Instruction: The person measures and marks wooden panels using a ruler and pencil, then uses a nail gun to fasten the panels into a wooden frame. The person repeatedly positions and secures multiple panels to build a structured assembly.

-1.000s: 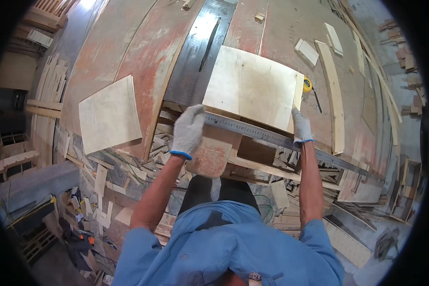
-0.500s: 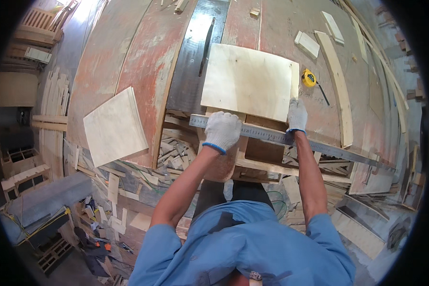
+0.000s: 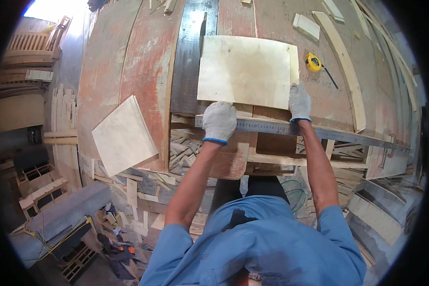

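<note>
A pale plywood panel [image 3: 245, 71] lies flat on the work table, partly over a black metal plate [image 3: 186, 81] with a long slot. Along its right side a narrow strip [image 3: 294, 64] of paler wood shows. My left hand [image 3: 219, 121], in a white knit glove with a blue cuff, is closed at the panel's near edge. At the near right corner my right hand [image 3: 300, 102], gloved alike, grips the panel's edge. A long metal ruler [image 3: 267, 126] runs beneath both hands along the table's near side. The fingertips are partly hidden.
Another stack of plywood sheets [image 3: 125, 136] overhangs the table's near left edge. A yellow tape measure [image 3: 313, 62], a dark pencil [image 3: 331, 77] and a long wooden board [image 3: 341, 71] lie to the right. Wood offcuts [image 3: 181, 155] fill the space under the table.
The whole view has shifted slightly, with the table's left side moving rightward in the picture. Both hands stay at the same edges of the panel; any sliding of it is too small to tell.
</note>
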The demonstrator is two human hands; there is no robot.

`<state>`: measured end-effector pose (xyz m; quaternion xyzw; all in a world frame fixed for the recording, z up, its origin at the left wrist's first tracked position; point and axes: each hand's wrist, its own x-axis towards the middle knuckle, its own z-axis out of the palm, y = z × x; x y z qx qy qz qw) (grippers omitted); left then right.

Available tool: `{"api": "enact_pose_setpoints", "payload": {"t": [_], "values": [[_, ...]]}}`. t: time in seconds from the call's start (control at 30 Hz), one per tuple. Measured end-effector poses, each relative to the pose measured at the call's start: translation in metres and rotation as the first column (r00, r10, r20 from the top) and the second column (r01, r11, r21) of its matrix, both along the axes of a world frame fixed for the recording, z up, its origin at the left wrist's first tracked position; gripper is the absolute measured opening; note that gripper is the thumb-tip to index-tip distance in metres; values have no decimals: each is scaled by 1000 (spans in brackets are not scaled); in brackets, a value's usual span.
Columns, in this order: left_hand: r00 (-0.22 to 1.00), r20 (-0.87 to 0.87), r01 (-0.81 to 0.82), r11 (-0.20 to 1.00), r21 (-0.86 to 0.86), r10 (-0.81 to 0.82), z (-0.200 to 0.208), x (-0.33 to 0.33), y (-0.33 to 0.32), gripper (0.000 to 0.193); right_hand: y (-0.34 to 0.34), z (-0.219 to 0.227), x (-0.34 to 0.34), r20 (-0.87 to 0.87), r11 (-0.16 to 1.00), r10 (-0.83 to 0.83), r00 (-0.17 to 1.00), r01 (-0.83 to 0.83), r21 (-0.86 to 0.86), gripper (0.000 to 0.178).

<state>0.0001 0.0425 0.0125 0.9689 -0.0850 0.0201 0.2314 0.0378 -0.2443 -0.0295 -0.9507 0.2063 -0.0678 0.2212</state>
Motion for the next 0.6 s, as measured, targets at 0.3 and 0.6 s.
{"api": "enact_pose_setpoints", "payload": {"t": [0.3,0.6], "values": [[1000,28,7,999,-35,-6,-8,13,-2,18,0,-2,16,33,1000,-16,999,15,22,36],[1000,5,6,1000,-22,-6,-10,35,-4,19,-3,-2,38,-11,999,-46,999,46,6,35]]}}
